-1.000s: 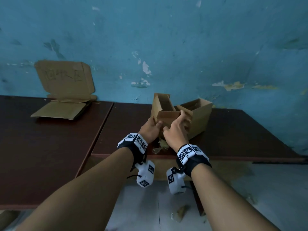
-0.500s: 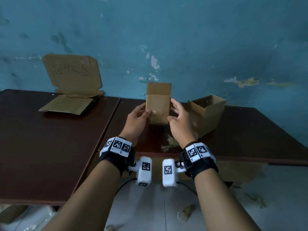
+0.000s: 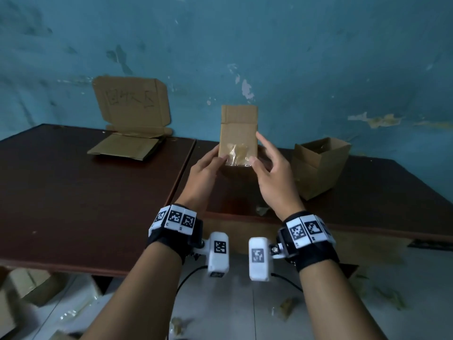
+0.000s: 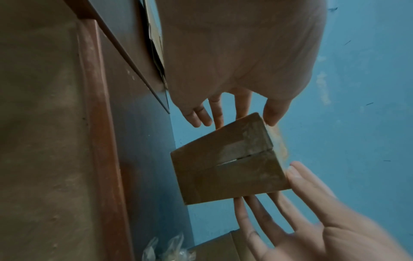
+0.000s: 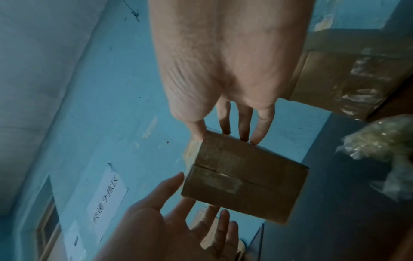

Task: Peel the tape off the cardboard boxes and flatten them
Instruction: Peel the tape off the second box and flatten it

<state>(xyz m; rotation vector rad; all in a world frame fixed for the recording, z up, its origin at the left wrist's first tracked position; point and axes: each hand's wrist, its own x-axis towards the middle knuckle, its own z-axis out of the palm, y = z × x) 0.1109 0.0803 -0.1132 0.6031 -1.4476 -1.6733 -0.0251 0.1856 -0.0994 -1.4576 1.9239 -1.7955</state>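
A small cardboard box stands upright in the air above the dark table, with one flap raised at its top. A crinkled strip of clear tape sticks to the lower part of its near face. My left hand holds the box's left side, thumb on the near face and fingers behind. My right hand holds the right side the same way, its fingers stretched along the edge. The wrist views show the box's closed bottom with tape across the seam.
A second open box sits on the table just right of my hands. Flattened cardboard lies at the back left under a cardboard sign leaning on the wall. Tape scraps lie at the table's front edge. More boxes sit on the floor.
Both hands have lifted the small box off the table, away from the second box, and turned it upright with its taped face towards me.
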